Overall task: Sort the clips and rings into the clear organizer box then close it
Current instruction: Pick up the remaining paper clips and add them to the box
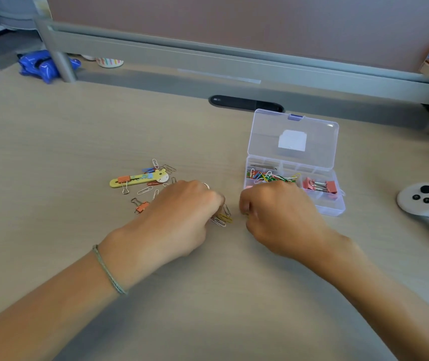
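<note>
Left of both hands, loose paper clips and two orange binder clips lay scattered around a yellow giraffe clip. The left hand pinched a small bunch of silver and yellow clips on the desk. Just beside it, the right hand curled over; whether it held anything could not be told. Behind that hand the clear organizer box stood open, coloured paper clips in one compartment, pink binder clips in the next. Bare desk lay before the wrists.
</note>
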{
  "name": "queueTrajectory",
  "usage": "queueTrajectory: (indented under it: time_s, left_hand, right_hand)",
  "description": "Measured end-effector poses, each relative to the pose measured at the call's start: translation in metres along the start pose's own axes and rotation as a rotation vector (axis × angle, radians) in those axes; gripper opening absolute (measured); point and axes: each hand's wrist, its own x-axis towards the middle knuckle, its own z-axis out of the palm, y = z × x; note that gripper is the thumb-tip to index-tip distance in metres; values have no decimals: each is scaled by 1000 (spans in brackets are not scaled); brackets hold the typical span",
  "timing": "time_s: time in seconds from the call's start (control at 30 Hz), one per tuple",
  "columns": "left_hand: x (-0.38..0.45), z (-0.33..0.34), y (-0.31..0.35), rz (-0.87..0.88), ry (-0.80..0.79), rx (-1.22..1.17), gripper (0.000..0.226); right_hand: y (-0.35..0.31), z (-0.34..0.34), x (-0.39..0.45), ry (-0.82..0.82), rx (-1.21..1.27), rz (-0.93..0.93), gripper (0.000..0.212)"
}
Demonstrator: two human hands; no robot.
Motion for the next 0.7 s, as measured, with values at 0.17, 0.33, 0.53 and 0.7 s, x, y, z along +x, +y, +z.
queueTrajectory:
  time_s: [0.17,0.33,0.53,0.7]
  left_hand:
    - [-8,-1,-4,-46,35,-291,31]
    - [-13,1,-13,-85,183,-530,30]
    - [-12,0,-26,-171,283,-701,35]
    - [-8,0,-38,-214,314,-787,40]
  right_hand:
    - [-6,7,9,130,221,135,27]
    - [-20,15,18,108,267,51,21]
    - [-28,18,10,58,311,-53,39]
    - [-27,25,2,171,283,-104,24]
